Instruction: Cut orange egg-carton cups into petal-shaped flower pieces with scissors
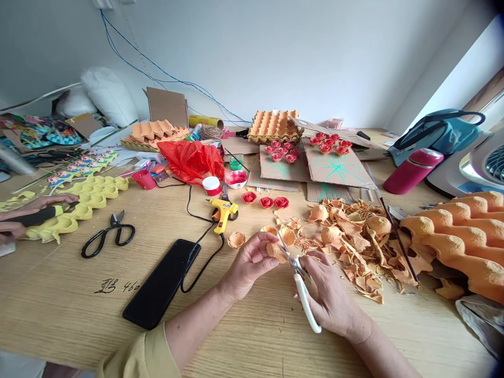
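Your right hand [328, 294] grips the white-handled scissors [305, 302]; your left hand [250, 262] pinches an orange pulp cup [275, 252] at their blades, seemingly mid-trim. Your fingers hide part of it, so how much rim remains uncut is unclear. The egg tray [460, 236], cropped at right, has uncut cups. Beyond your left hand, one scalloped cup [237, 240] looks trimmed but unpainted; farther back, three red flowers [266, 202] look finished.
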The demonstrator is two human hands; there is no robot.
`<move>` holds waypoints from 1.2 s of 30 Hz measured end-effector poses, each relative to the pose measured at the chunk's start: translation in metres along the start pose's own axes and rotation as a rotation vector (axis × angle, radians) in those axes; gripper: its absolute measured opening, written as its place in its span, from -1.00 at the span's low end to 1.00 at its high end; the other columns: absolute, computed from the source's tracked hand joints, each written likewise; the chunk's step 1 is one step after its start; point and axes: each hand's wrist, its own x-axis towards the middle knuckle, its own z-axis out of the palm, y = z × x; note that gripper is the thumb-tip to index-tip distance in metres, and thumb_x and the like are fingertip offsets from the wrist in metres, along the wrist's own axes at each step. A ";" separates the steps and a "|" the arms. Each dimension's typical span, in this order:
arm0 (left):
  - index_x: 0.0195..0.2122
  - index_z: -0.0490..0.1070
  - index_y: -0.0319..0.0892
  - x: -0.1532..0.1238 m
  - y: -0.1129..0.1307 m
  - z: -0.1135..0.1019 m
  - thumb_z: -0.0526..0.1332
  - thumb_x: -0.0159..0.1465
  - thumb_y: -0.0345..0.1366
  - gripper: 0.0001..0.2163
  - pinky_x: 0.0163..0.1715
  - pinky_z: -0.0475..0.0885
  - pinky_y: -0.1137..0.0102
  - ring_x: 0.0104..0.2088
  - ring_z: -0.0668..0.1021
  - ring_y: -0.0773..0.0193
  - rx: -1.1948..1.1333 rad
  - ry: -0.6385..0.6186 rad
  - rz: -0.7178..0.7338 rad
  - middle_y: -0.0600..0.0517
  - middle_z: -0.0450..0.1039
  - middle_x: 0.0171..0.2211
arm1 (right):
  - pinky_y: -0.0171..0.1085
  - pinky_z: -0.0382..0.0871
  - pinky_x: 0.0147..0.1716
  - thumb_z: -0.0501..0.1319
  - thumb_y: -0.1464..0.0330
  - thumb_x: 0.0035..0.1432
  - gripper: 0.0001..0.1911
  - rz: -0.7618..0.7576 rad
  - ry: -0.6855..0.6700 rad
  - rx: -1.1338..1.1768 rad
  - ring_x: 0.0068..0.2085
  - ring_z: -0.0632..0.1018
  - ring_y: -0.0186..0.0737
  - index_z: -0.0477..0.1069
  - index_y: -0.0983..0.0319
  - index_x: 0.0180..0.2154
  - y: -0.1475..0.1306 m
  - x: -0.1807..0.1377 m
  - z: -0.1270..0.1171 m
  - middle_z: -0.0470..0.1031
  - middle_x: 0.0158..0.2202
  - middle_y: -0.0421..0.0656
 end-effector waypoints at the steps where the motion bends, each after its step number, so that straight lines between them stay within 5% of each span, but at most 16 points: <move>1: -0.15 0.46 -0.08 0.000 0.000 0.000 0.42 0.14 -0.38 -0.73 -0.03 0.34 0.38 -0.16 0.53 0.34 0.012 -0.014 0.002 0.08 0.55 -0.20 | 0.03 0.23 -0.03 0.12 0.26 0.29 -0.83 0.000 -0.002 0.000 -0.33 0.41 -0.14 0.13 0.15 -0.26 0.000 0.000 0.000 0.35 -0.35 -0.21; 36: -0.17 0.47 -0.13 0.004 0.008 -0.008 0.44 0.11 -0.38 -0.72 -0.11 0.36 0.40 -0.20 0.49 0.32 0.090 -0.010 0.014 0.05 0.50 -0.22 | -0.01 0.22 -0.05 0.13 0.32 0.26 -0.83 -0.036 0.002 -0.091 -0.45 0.36 -0.25 0.11 0.15 -0.33 -0.001 0.000 -0.006 0.29 -0.44 -0.29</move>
